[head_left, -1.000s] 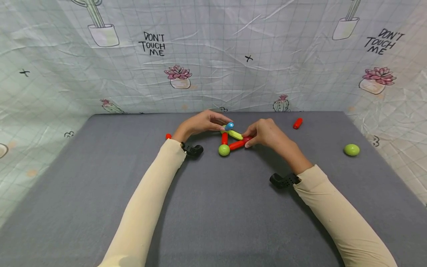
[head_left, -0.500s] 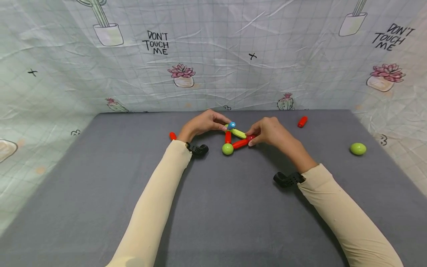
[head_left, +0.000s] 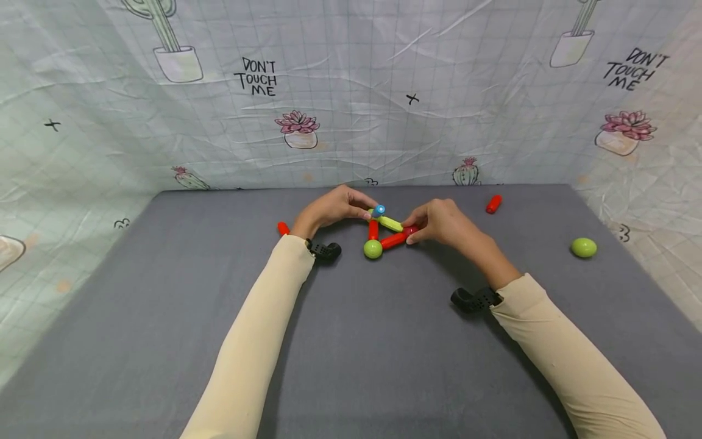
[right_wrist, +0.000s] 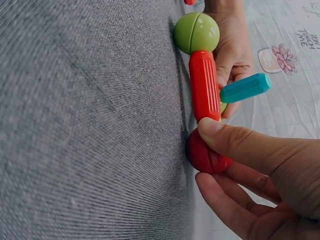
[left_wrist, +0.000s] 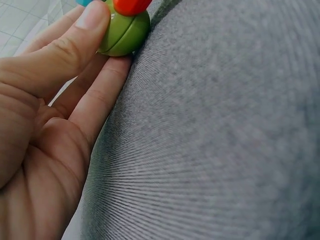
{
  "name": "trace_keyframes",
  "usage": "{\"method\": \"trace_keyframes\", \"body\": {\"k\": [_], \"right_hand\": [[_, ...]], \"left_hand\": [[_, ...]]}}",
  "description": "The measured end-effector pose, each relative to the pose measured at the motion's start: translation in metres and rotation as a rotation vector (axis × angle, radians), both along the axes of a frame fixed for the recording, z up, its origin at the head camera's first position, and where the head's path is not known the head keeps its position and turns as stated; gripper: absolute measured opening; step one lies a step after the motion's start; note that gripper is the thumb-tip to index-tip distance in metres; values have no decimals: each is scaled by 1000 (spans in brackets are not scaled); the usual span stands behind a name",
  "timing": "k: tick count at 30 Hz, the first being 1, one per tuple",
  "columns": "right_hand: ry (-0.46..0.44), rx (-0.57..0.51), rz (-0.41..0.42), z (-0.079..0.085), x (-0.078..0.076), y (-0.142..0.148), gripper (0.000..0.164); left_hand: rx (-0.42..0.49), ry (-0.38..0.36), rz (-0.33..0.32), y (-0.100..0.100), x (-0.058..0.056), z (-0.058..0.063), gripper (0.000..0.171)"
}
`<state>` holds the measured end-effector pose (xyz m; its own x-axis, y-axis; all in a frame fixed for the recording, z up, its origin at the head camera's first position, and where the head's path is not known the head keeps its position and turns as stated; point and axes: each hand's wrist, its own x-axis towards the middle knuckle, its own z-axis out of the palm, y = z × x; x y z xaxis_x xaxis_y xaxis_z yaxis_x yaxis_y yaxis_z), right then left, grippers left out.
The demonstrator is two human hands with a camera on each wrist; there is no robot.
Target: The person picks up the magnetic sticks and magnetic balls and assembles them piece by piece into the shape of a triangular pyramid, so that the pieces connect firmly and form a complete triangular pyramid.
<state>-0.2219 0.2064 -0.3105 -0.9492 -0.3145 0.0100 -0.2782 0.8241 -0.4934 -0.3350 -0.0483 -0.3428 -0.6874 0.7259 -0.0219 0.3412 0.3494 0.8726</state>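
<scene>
A triangle of ball-and-rod toy pieces lies on the table. At its near corner is a green ball (head_left: pixel 373 249); one red rod (head_left: pixel 373 230) runs back from it and another red rod (right_wrist: pixel 205 85) runs to a red ball (right_wrist: pixel 206 152). A yellow-green rod (head_left: pixel 391 224) forms the far side. My left hand (head_left: pixel 336 210) pinches the far green ball (left_wrist: pixel 125 32) between thumb and fingers. From that ball a blue rod (right_wrist: pixel 246 88) sticks up. The red ball is pinched by my right hand (head_left: pixel 445 222), its thumb near the rod's end.
One loose red rod (head_left: pixel 494 204) lies at the back right, and a loose green ball (head_left: pixel 584 247) sits near the right edge. Another red piece (head_left: pixel 283 228) is partly hidden behind my left wrist. A patterned white curtain (head_left: pixel 351 91) hangs behind the grey table (head_left: pixel 362 353).
The head view shifts slightly. Both hands keep their holds on the two balls, and the triangle looks the same.
</scene>
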Motion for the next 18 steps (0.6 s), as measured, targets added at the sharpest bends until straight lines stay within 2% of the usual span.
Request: {"method": "trace_keyframes", "body": {"k": [9, 15, 18], "right_hand": [[-7, -6, 10, -4, 2, 1, 33], [-85, -30, 74, 0, 1, 14, 36], [-105, -56, 78, 5, 0, 24, 37]], "left_hand": [[-20, 12, -3, 0, -1, 0, 30], [6, 2, -21, 2, -2, 0, 29], [18, -6, -21, 2, -3, 0, 29]]}}
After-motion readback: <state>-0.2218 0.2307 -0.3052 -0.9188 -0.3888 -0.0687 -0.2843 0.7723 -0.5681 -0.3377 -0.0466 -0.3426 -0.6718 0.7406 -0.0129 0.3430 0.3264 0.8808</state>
